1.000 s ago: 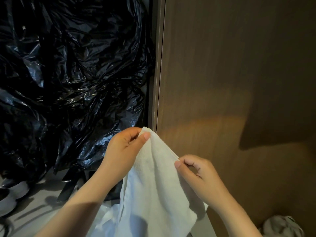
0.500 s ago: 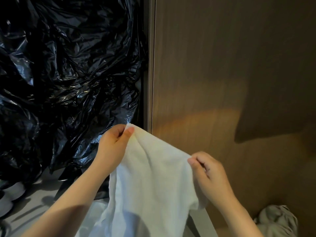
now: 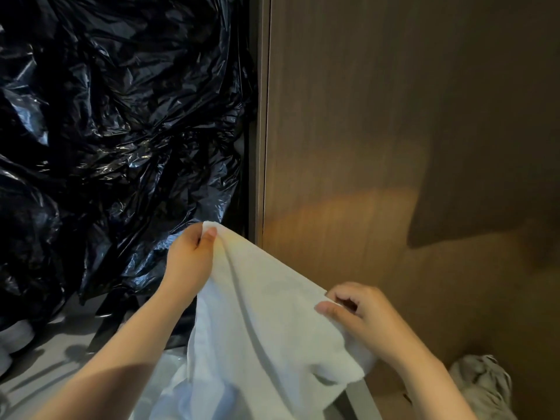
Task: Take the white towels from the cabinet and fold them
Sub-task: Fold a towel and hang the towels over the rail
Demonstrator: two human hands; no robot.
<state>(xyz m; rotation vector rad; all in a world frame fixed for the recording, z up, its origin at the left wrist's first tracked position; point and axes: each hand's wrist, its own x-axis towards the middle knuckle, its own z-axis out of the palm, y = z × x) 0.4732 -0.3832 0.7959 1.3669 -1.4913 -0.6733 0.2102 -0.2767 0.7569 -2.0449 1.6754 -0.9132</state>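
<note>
**Observed.** The left grip is clenched on one upper corner of the white towel. Thumb and forefinger pinch the cloth, and a small tuft shows above the fingertips. The right grip pinches the same upper edge, lower than the left grip and to its right, with the thumb on the near face and the curled fingers behind.

The towel spans the two grips and hangs below them. Long creases run down from the left grip, and a slack flap droops under the right grip. Crumpled black plastic bags hang behind the left grip, and the brown cabinet panel stands behind the right grip. A grey crumpled cloth lies below and to the right of the right grip.

**Assessment.** The towel appears to be out of the cabinet. The step in hand is judged to be opening it flat before the first fold. Whether the right grip has the true corner cannot be told, though the flap beneath it suggests a hold short of the corner.

**Recommended.**
- Work the right grip outward along the edge to the corner.
- Level it with the left grip and draw the edge taut so the creases fall out.
- Only then bring corner to corner.

A light pinch may slip.
</note>
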